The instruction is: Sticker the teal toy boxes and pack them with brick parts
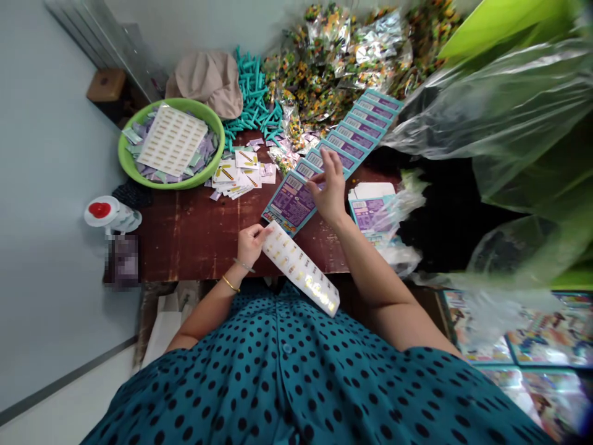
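Observation:
Between thumb and fingers, my left hand (251, 245) grips the corner of a white sticker sheet (301, 267) with rows of small gold-brown labels. The sheet slants down toward my shirt, and its lower end catches the light. My right hand (330, 188) is over a row of overlapping purple and teal flat boxes (291, 199) with barcodes, fanned diagonally across the table. Its thumb and index finger come together in a pinch near the front box, while the other fingers stretch upward. Whatever is in that pinch is too small to make out.
A green basin (125, 157) at left holds small packets and another sticker sheet (172, 139). Behind lie teal sticks (254, 93), bags of colourful pieces (319, 68) and printed cards (238, 173). More boxes (370, 213) sit at right beside clear plastic (463, 105). A lidded cup (121, 217) stands left.

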The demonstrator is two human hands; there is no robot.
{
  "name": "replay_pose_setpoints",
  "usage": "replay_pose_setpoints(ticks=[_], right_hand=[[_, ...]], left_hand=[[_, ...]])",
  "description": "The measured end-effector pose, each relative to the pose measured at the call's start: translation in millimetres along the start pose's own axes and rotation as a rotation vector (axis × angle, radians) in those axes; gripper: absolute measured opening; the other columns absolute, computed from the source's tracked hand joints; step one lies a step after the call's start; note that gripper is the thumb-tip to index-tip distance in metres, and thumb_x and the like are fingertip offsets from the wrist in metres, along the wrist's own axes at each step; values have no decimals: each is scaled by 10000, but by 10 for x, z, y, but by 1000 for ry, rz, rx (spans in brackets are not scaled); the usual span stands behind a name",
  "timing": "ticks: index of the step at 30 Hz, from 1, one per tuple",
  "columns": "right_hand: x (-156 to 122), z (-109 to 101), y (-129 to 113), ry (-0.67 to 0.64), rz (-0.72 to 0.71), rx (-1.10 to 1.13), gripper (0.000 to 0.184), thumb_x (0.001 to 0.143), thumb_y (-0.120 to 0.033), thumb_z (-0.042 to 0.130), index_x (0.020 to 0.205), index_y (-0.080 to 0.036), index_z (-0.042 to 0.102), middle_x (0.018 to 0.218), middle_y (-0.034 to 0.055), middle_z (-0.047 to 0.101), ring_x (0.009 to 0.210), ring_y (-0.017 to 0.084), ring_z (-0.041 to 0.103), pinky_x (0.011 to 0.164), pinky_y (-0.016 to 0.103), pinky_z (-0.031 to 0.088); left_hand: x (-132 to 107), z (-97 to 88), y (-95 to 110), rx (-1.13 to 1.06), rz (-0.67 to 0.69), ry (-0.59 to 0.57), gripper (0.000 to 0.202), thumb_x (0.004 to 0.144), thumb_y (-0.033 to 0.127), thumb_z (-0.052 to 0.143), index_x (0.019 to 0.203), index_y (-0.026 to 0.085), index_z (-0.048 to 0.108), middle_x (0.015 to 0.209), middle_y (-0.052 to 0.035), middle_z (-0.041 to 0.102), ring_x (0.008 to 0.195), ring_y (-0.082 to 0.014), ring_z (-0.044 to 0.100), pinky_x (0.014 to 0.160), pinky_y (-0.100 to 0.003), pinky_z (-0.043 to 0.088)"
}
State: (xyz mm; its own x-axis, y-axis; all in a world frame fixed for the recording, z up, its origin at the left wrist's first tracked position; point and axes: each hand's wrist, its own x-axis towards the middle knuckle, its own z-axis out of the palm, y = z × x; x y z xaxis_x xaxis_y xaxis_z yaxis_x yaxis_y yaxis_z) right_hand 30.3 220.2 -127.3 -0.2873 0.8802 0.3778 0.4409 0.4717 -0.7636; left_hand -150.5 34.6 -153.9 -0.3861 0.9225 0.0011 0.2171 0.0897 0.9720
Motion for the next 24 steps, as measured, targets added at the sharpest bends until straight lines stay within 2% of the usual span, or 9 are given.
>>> replay_pose_setpoints(ticks=[3, 6, 10, 13, 15, 17, 20, 22, 24], right_hand=[[37, -10, 79, -26, -62, -188, 735, 930, -279, 588, 1595, -369, 290, 1669, 79, 301, 1263, 288, 623, 1010, 502, 546], [55, -209, 79, 66, -87, -324, 777, 935, -344, 607, 1618, -324, 238, 1617, 106, 404, 1417, 344, 474, 1092, 624, 444], [150, -418, 162, 111, 5, -186, 865, 915, -299, 595, 1644, -318, 128, 1466, 97, 595, 1107, 256, 665, 1007, 530, 521], [258, -332, 264, 50, 81, -144, 884, 895, -263, 577, 1648, -276, 114, 1346, 95, 681, 902, 209, 687, 935, 476, 548], [316, -250, 282, 53, 113, -243, 850, 908, -267, 563, 1642, -264, 136, 1328, 95, 688, 950, 221, 675, 986, 517, 511], [309, -232, 227, 97, 104, -391, 791, 925, -309, 575, 1624, -252, 209, 1421, 117, 622, 1154, 269, 618, 1087, 586, 416], [69, -351, 28, 209, 26, -430, 770, 921, -444, 637, 1585, -232, 312, 1585, 148, 439, 1422, 335, 409, 1185, 606, 294], [-224, -480, -111, 194, -11, -211, 760, 909, -505, 660, 1566, -287, 346, 1529, 120, 496, 1365, 308, 478, 1152, 546, 384], [-506, -603, -193, 80, 9, 59, 636, 916, -505, 655, 1497, -352, 447, 1349, 69, 631, 1165, 256, 618, 1019, 475, 514]], left_hand=[[-6, -36, -70, -3, -23, 12, 563, 786, 623, 697, 512, 181, 480, 502, 52, 386, 523, -87, 320, 507, -237, 265], [-8, -110, -142, -20, -31, 10, 521, 791, 574, 707, 519, 179, 502, 503, 49, 403, 522, -89, 342, 506, -232, 276], [24, -235, -258, -73, -53, -19, 453, 790, 531, 719, 562, 175, 558, 518, 47, 445, 517, -89, 362, 503, -226, 289], [68, -289, -322, -102, -62, -27, 428, 781, 518, 732, 581, 173, 577, 527, 50, 447, 515, -86, 353, 501, -221, 293], [88, -307, -337, -111, -59, -21, 425, 775, 521, 740, 589, 172, 583, 530, 51, 448, 515, -85, 353, 499, -218, 294], [89, -334, -333, -110, -50, -9, 429, 771, 533, 744, 600, 172, 589, 531, 51, 453, 515, -86, 361, 499, -216, 296], [51, -422, -325, -111, -44, 19, 428, 776, 563, 736, 648, 172, 619, 561, 41, 502, 533, -94, 404, 511, -213, 319], [14, -507, -339, -126, -40, 52, 418, 784, 574, 727, 699, 173, 644, 611, 27, 556, 569, -105, 451, 542, -212, 362], [-18, -588, -374, -150, -26, 93, 408, 782, 573, 731, 729, 176, 655, 658, 18, 590, 611, -114, 488, 593, -214, 407]])
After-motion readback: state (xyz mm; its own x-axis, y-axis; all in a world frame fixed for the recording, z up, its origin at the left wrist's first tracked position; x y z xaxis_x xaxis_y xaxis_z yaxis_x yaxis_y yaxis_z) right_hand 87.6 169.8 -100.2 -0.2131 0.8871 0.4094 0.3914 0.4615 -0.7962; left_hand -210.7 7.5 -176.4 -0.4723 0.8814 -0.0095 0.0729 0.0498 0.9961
